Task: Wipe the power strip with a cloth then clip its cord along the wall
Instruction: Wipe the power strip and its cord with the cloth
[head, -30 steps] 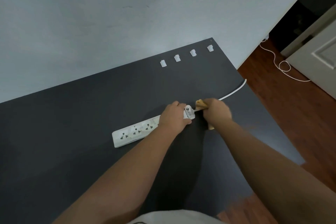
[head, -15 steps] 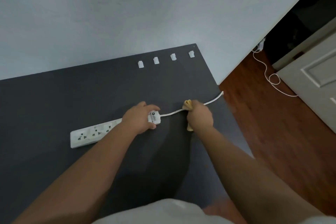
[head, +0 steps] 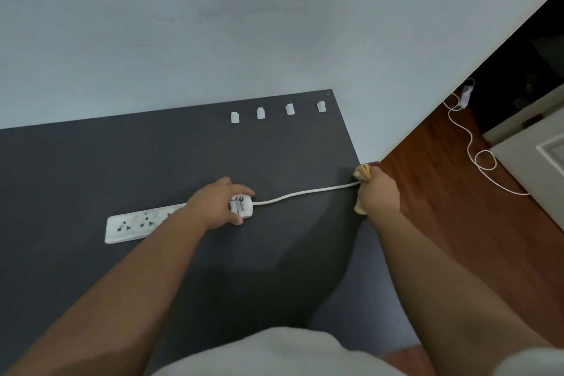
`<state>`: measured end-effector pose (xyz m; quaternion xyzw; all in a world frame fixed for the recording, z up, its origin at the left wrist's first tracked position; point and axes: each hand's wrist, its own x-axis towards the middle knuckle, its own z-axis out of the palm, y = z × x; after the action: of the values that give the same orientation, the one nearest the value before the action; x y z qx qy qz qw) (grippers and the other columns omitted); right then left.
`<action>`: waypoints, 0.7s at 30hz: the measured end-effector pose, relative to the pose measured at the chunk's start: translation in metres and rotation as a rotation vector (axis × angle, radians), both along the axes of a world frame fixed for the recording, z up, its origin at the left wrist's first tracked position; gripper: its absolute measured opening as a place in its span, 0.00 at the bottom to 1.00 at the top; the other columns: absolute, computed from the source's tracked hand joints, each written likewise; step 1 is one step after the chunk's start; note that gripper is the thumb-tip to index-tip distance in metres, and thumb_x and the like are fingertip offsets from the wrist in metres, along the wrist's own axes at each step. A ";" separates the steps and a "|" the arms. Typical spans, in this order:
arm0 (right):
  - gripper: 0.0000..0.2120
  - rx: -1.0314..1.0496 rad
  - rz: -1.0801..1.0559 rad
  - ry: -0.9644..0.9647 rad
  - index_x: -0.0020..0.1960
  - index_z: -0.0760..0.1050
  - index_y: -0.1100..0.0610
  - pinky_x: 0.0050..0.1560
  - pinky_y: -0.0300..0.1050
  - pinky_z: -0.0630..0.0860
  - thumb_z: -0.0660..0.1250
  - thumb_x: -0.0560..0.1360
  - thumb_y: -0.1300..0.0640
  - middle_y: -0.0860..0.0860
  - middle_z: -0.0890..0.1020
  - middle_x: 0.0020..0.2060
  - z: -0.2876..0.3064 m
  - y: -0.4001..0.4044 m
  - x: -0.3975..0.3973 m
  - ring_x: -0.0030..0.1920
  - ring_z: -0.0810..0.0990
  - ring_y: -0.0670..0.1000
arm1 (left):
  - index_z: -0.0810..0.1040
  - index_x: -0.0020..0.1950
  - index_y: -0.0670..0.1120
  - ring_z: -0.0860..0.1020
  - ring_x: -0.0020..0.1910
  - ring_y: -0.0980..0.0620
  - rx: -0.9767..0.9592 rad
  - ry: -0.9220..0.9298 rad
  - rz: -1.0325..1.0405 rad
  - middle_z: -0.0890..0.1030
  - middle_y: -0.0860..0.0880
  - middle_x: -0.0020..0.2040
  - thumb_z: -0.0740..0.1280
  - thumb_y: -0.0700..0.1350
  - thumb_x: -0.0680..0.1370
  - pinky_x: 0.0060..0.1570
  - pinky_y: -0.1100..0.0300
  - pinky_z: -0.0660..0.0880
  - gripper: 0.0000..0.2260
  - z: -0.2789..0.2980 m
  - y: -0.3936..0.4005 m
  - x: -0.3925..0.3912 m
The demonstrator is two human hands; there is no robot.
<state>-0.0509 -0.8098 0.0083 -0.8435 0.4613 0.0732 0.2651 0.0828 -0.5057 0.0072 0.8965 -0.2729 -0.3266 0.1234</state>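
A white power strip (head: 134, 226) lies flat on the dark grey table (head: 91, 168). My left hand (head: 216, 203) presses down on its right end, fingers around the switch block. Its white cord (head: 305, 193) runs right to the table's edge. There my right hand (head: 378, 192) is closed around a yellow cloth (head: 362, 172) wrapped on the cord. Several white cord clips (head: 260, 113) sit in a row on the tabletop by the wall.
The pale wall (head: 213, 24) stands right behind the table. To the right is a wooden floor (head: 457, 223) with the rest of the white cord looping toward a plug (head: 466, 96). A white door (head: 537, 159) stands at far right.
My right hand has slid the cloth along the cord from beside the strip's end out to the table's right edge. My left hand has stayed on the strip.
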 end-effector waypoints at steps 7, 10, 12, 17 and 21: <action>0.24 0.095 0.322 -0.018 0.60 0.68 0.58 0.53 0.52 0.74 0.66 0.66 0.70 0.57 0.78 0.57 -0.016 0.114 0.028 0.56 0.78 0.61 | 0.72 0.62 0.66 0.74 0.51 0.53 0.014 -0.007 -0.007 0.71 0.55 0.49 0.77 0.49 0.66 0.49 0.55 0.73 0.28 0.002 -0.002 0.000; 0.22 0.088 0.509 -0.007 0.61 0.67 0.59 0.54 0.52 0.73 0.66 0.69 0.67 0.58 0.75 0.59 -0.018 0.149 0.039 0.58 0.76 0.62 | 0.72 0.63 0.65 0.73 0.52 0.53 0.008 -0.015 0.004 0.71 0.54 0.51 0.77 0.49 0.66 0.47 0.56 0.71 0.29 0.001 -0.002 -0.001; 0.19 0.085 0.563 -0.014 0.62 0.68 0.58 0.54 0.51 0.73 0.62 0.72 0.65 0.58 0.76 0.59 -0.019 0.139 0.039 0.58 0.76 0.61 | 0.72 0.63 0.65 0.73 0.51 0.53 -0.003 -0.015 0.015 0.71 0.54 0.50 0.77 0.49 0.66 0.45 0.56 0.70 0.29 0.000 -0.002 -0.002; 0.17 0.031 0.336 -0.021 0.58 0.73 0.53 0.51 0.47 0.73 0.59 0.71 0.65 0.56 0.80 0.55 -0.014 0.052 0.019 0.55 0.79 0.60 | 0.72 0.63 0.66 0.73 0.51 0.54 -0.020 -0.001 0.051 0.70 0.55 0.49 0.76 0.48 0.66 0.45 0.57 0.70 0.28 0.000 0.000 -0.005; 0.09 -0.021 0.175 0.012 0.51 0.72 0.55 0.48 0.49 0.74 0.59 0.72 0.62 0.58 0.80 0.50 -0.015 -0.012 0.003 0.51 0.79 0.62 | 0.72 0.64 0.66 0.72 0.51 0.54 -0.020 -0.014 0.043 0.69 0.55 0.49 0.76 0.48 0.67 0.46 0.57 0.69 0.28 -0.001 -0.001 -0.006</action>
<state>-0.0478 -0.8214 -0.0068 -0.8829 0.3881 0.0966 0.2461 0.0766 -0.5066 0.0065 0.9032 -0.2576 -0.3148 0.1373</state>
